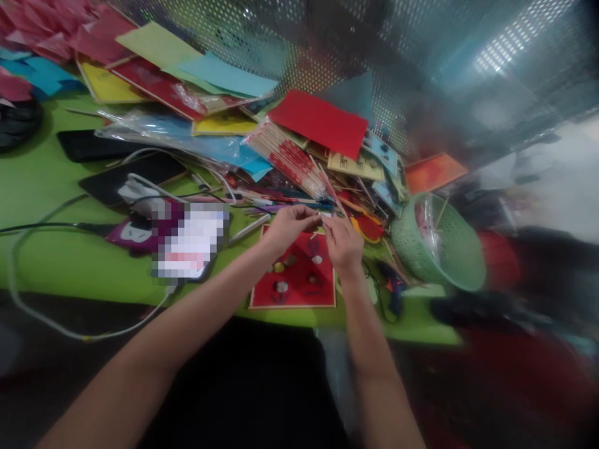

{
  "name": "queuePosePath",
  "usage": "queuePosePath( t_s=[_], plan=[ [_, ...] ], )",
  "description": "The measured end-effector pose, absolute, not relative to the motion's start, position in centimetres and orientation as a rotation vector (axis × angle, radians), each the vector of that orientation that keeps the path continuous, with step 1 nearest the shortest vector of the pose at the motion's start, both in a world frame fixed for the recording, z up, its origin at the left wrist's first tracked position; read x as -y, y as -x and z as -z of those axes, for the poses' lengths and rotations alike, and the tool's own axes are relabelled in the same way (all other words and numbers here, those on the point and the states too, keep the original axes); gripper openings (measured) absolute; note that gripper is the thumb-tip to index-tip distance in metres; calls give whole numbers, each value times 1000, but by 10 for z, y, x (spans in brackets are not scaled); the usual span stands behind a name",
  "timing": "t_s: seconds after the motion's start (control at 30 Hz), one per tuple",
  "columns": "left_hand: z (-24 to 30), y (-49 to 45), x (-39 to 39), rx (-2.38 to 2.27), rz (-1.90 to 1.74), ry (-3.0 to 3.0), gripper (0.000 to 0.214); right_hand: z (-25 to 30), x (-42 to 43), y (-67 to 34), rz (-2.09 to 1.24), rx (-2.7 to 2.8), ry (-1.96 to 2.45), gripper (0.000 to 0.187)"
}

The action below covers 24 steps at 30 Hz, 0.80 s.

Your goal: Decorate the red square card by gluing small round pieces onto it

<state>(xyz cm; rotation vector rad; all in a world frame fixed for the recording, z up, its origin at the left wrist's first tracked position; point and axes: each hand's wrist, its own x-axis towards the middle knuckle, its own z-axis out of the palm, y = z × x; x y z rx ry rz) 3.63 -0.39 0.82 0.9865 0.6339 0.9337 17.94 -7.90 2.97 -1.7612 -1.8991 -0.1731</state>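
My left hand (pixel 292 226) and my right hand (pixel 343 244) meet above a red card (pixel 299 284) with small round pieces stuck on it. Both hands have their fingertips pinched together on a tiny pale object (pixel 322 216) between them; it is too small to name. The red card lies flat near the front edge of the green table (pixel 56 255). Just behind my hands lies a clear packet of thin sticks (pixel 292 159) and a scatter of pens and sticks.
Coloured paper sheets (pixel 187 68) and a red sheet (pixel 321 121) pile at the back. A green colander-like basket (pixel 437 246) lies tipped at the right. White cables (pixel 42 299), dark flat devices (pixel 131 174) and a glue gun (pixel 393 287) lie nearby.
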Motion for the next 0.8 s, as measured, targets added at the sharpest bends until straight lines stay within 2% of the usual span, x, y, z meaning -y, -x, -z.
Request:
queuePosePath(
  t_s=[0.2, 0.47, 0.67, 0.8],
  plan=[
    [-5, -37, 3, -628, -932, -947, 40, -28, 78, -177, 161, 1856, 1677, 34],
    [0, -37, 2, -631, -938, -1081, 35, -23, 75, -190, 170, 1809, 1509, 22],
    [-4, -35, 1, -726, -989, -1327, 22, -20, 71, -190, 276, 2010, 1690, 34],
    [-3, -34, 1, -826, -997, -1518, 18, -15, 69, -184, 381, 2128, 1811, 34]
  ],
)
